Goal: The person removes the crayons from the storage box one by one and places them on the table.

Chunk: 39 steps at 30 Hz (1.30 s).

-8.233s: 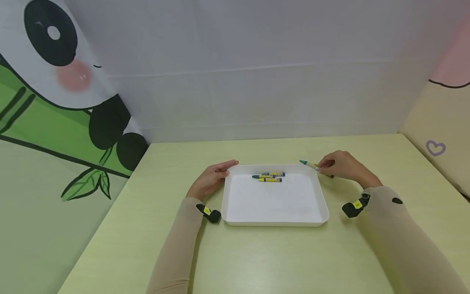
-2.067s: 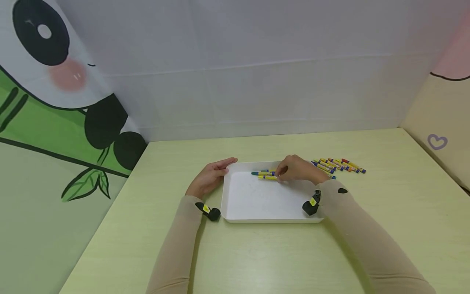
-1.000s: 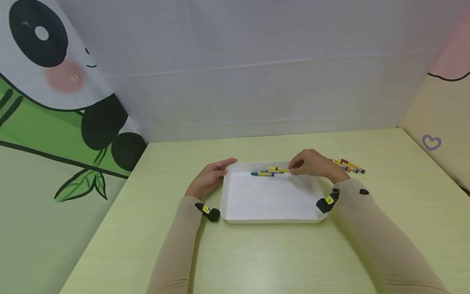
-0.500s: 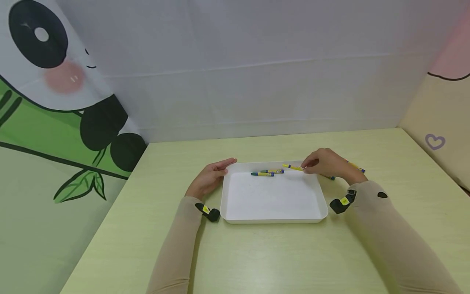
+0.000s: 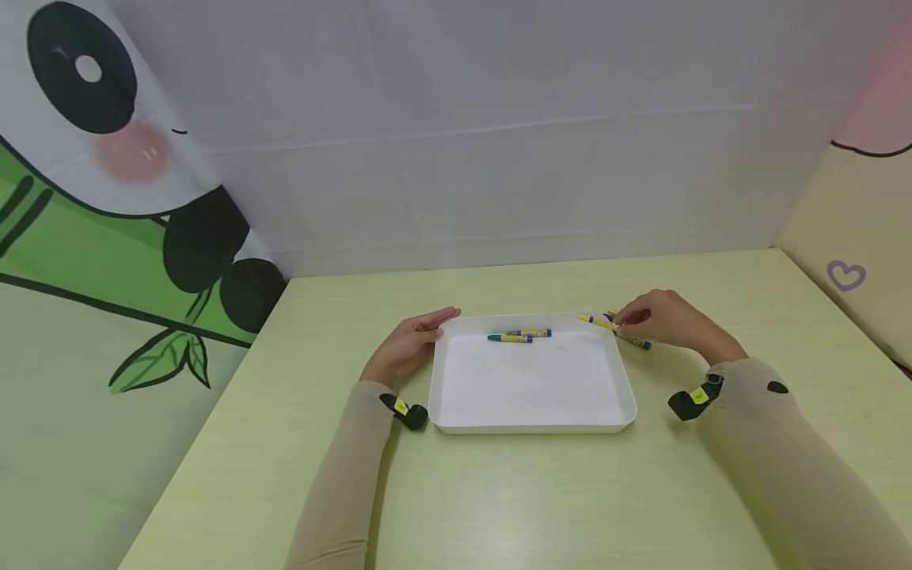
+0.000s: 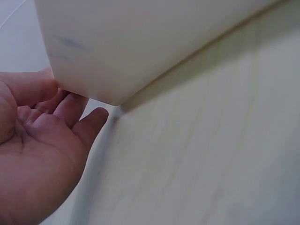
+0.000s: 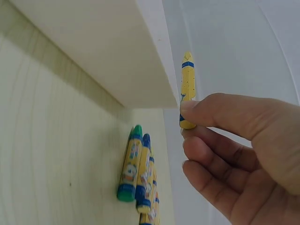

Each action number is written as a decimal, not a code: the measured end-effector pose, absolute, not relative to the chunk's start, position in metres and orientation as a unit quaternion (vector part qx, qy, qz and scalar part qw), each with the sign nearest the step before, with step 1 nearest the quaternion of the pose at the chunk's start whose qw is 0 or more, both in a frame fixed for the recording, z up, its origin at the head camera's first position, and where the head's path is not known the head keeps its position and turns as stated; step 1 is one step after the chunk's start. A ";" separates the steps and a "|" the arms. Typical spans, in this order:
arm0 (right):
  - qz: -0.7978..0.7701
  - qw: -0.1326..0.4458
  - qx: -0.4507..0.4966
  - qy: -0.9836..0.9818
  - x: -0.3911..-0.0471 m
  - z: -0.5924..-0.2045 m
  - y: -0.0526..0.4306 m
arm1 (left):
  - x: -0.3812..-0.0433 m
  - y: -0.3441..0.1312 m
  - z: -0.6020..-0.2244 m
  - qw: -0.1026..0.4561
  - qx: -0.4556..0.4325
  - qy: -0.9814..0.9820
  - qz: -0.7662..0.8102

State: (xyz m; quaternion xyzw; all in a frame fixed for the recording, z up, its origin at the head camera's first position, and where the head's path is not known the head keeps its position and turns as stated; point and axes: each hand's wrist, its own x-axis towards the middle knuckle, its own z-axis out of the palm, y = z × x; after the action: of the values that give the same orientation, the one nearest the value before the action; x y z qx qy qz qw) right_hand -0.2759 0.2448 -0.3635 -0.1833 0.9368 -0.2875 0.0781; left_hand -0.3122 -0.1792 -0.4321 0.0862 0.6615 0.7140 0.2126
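A white tray (image 5: 530, 388) lies on the table, with two green-tipped crayons (image 5: 509, 338) near its far side. My left hand (image 5: 404, 348) holds the tray at its far left corner; the left wrist view shows the thumb against the wall and fingers curled beside it. Between thumb and fingertips, my right hand (image 5: 663, 321) pinches a yellow crayon (image 7: 188, 84) over the tray's far right corner, its tip pointing left. Just below that hand, outside the tray, lie several crayons with green and blue tips (image 7: 130, 164), partly hidden by the hand in the head view.
The pale wooden table (image 5: 527, 499) reaches a white cloth wall (image 5: 499, 190) at the back. A panda-like cartoon panel (image 5: 135, 198) stands on the left, and a cream panel (image 5: 855, 229) on the right.
My right hand has lifted the yellow crayon out of the tray and carried it right, to the tray's far right corner. Two crayons stay inside. The left hand has kept its place.
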 end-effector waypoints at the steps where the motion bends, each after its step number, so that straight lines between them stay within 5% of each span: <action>1: -0.287 0.078 -0.182 0.937 -0.275 -0.363 0.247 | -0.312 -0.179 -0.432 0.212 0.086 0.662 0.714; 39: -0.261 0.113 -0.114 0.952 -0.246 -0.389 0.294 | -0.303 -0.186 -0.433 0.217 0.099 0.658 0.714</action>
State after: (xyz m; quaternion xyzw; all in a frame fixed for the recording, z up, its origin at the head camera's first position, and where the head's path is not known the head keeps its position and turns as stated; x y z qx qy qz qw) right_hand -0.2457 0.2942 -0.3890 -0.1145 0.9519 -0.2608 0.1132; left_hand -0.3029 -0.1860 -0.4329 0.0991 0.6579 0.7142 0.2174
